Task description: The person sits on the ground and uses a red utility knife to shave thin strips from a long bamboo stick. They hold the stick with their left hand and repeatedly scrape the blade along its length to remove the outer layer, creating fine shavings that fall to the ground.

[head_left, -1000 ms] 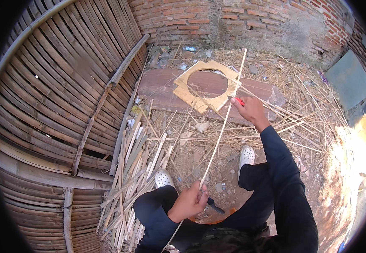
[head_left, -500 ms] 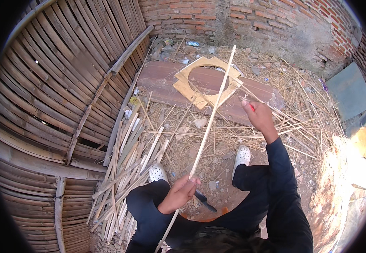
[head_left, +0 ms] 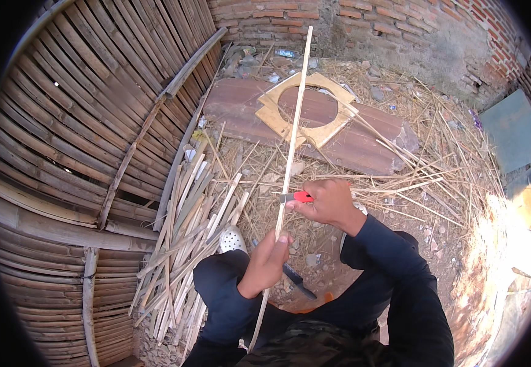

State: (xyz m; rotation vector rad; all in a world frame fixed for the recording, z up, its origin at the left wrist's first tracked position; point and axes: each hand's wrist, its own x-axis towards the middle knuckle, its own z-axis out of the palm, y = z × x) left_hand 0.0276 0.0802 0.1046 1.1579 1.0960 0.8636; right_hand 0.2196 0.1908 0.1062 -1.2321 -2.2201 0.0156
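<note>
A long pale bamboo strip slants up and away from me, its near end reaching down past my lap. My left hand is closed round its lower part. Just above it, my right hand grips a red-handled knife, whose short blade lies across the strip. The fingers cover most of the handle. On the ground below my left hand lies a dark-bladed larger knife, partly hidden by that hand and arm.
Cut bamboo strips are heaped at the left beside a bamboo slat wall. Ahead, a wooden frame with a round hole rests on a brown board. A brick wall closes the back; a grey panel leans at the right.
My right hand has come down and left, bringing the red-handled knife from beyond the strip's right side onto the strip. The strip now stands more steeply in view.
</note>
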